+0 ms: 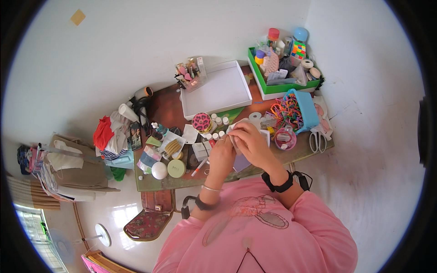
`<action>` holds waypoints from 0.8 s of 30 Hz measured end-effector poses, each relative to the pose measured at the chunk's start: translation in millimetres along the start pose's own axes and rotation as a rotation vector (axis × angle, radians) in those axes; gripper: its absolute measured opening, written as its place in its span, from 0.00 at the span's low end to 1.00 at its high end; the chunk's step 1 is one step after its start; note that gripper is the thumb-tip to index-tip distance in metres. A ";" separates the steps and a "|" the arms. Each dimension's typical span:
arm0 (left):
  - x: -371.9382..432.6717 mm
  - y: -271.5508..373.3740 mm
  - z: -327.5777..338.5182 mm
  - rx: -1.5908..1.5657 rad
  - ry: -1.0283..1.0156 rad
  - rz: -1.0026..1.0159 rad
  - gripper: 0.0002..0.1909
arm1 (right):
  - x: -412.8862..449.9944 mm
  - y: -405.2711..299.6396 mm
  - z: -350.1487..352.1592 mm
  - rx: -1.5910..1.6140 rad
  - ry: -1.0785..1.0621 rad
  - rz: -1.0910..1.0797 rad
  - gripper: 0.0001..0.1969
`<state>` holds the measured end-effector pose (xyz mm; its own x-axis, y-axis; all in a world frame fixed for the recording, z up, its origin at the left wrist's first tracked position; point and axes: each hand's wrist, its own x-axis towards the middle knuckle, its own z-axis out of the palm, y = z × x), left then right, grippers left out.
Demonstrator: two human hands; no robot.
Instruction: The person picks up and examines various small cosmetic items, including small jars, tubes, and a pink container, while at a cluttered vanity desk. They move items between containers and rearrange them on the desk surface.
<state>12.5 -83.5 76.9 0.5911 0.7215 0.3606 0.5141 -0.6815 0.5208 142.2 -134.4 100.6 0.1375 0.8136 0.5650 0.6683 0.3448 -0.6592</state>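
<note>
My left hand [222,157] and my right hand [251,140] meet over the front part of the cluttered table. Between their fingers is a small whitish item [236,128], partly hidden, so its kind cannot be told. Just beyond and to the left of my hands stand several small white-capped bottles [219,120] and a round box with a pink leopard-print lid [201,122]. A purple flat item [241,163] lies under my right wrist. Left of my left hand lie a white-and-orange pen-like stick [199,167] and a round pale green container [176,168].
A shallow white box [218,90] lies at the back, beside a clear holder of brushes [194,83]. At right are a packed green box [280,89], a blue basket [307,111] of colourful twisted strips, a pink cup [286,139] and scissors [318,140]. A chair [148,223] stands at left.
</note>
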 end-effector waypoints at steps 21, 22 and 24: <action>-1.3 11.9 -38.3 -0.078 0.151 0.096 0.05 | -36.8 38.7 16.0 0.706 -0.220 0.751 0.10; -2.8 9.8 -43.1 -0.095 0.163 -0.004 0.05 | -32.4 34.9 9.4 0.698 -0.223 0.799 0.10; -1.6 3.8 -45.6 -0.136 0.163 -0.064 0.05 | -25.4 31.1 3.8 0.688 -0.225 0.848 0.10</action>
<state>-14.8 -81.7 113.6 0.4465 0.7803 0.4379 0.4521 -0.6191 0.6421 156.7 -142.6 63.9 0.1751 0.9509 -0.2552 -0.1360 -0.2334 -0.9628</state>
